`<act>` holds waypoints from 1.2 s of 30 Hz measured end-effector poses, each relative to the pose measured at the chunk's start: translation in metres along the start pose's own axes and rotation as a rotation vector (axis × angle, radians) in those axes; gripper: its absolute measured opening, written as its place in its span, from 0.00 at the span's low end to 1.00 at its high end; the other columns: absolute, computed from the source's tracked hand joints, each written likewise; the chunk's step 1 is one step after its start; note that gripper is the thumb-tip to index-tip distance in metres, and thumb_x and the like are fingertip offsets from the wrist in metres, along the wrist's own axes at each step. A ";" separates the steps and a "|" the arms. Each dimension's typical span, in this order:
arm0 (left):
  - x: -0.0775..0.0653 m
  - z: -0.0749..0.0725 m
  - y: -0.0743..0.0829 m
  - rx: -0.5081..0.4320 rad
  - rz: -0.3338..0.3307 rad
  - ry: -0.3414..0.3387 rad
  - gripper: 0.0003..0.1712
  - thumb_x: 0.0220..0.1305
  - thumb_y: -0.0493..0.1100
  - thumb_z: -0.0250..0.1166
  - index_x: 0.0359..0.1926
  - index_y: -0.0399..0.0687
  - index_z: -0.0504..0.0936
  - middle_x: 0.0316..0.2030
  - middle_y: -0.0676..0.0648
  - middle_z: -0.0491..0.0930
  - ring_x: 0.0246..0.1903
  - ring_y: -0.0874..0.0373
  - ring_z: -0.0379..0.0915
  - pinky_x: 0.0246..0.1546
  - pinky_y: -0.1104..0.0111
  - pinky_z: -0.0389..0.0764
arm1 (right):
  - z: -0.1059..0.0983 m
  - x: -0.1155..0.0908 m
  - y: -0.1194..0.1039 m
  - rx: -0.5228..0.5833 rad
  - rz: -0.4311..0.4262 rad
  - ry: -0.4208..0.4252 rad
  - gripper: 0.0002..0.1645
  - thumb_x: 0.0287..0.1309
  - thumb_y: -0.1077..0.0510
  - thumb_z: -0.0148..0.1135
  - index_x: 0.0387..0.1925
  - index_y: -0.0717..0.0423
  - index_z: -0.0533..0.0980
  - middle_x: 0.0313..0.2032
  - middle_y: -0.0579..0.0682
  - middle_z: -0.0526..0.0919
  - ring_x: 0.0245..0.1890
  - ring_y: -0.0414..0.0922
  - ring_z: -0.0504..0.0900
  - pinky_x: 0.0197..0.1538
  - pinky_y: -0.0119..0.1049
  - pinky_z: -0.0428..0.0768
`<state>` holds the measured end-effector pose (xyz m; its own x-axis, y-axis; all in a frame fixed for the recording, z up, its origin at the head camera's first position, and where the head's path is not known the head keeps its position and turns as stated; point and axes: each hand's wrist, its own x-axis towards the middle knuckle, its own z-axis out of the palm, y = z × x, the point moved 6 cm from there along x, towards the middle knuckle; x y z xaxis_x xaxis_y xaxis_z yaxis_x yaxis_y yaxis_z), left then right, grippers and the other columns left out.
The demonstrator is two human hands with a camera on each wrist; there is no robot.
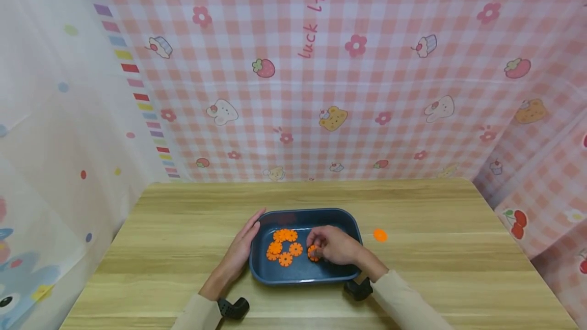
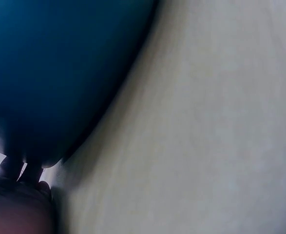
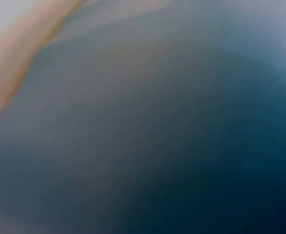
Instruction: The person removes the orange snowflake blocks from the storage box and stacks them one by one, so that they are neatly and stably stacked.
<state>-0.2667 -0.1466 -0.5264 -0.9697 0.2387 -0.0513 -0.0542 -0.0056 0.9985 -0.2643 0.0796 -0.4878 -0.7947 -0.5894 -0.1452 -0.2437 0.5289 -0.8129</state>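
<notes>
A dark blue rectangular tray stands on the table and holds several orange notched discs on its left side. My left hand rests along the tray's left wall, its fingers fairly straight. In the left wrist view, the fingers touch the tray's outer wall. Over the right half of the tray, my right hand has curled fingers and pinches an orange notched disc low inside it. The right wrist view is too blurred to show the disc.
A single orange disc lies on the wooden table to the right of the tray. A pink checked curtain hangs behind the table, with further cloth at both sides. Black wrist devices sit under both wrists.
</notes>
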 end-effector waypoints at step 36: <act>0.001 -0.001 0.000 0.050 0.002 0.014 0.28 0.80 0.54 0.40 0.76 0.61 0.58 0.78 0.50 0.48 0.77 0.50 0.36 0.75 0.49 0.38 | -0.038 -0.027 -0.009 0.434 -0.019 0.096 0.24 0.61 0.66 0.62 0.59 0.69 0.73 0.37 0.59 0.88 0.43 0.55 0.87 0.53 0.42 0.82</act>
<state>-0.2682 -0.1473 -0.5265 -0.9731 0.2248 -0.0493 -0.0407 0.0427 0.9983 -0.2619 0.1136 -0.4547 -0.8455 -0.5261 -0.0914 -0.0191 0.2009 -0.9794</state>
